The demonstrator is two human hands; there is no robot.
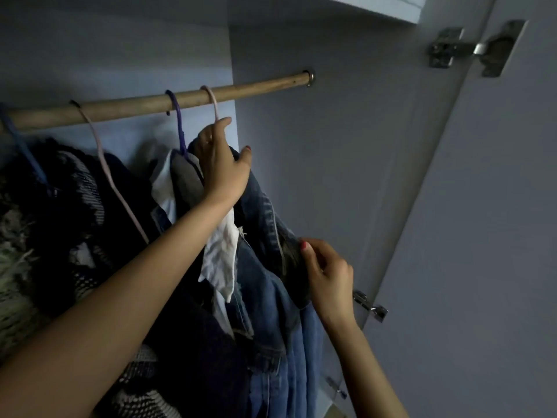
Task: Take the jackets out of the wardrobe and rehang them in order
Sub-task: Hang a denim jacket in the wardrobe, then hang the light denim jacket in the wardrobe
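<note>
Left hand [221, 164] grips the pink hanger [212, 104] just under the wooden rail [144, 104], right hand [327, 274] pinches the denim jacket [265, 285] below it; she should lift the hook clear while steadying the cloth.

A home, seen from inside a bedroom wardrobe. A wooden rail [156, 99] runs across pale blue-grey walls, with plastic hangers [177, 122] hooked over it. Below the rail hang everyday clothes: a denim jacket [271, 297], a white garment [220, 254], dark knitwear [75, 191]. Right of the rail, the open door [482, 236] carries metal cabinet hinges [452, 48].
</note>
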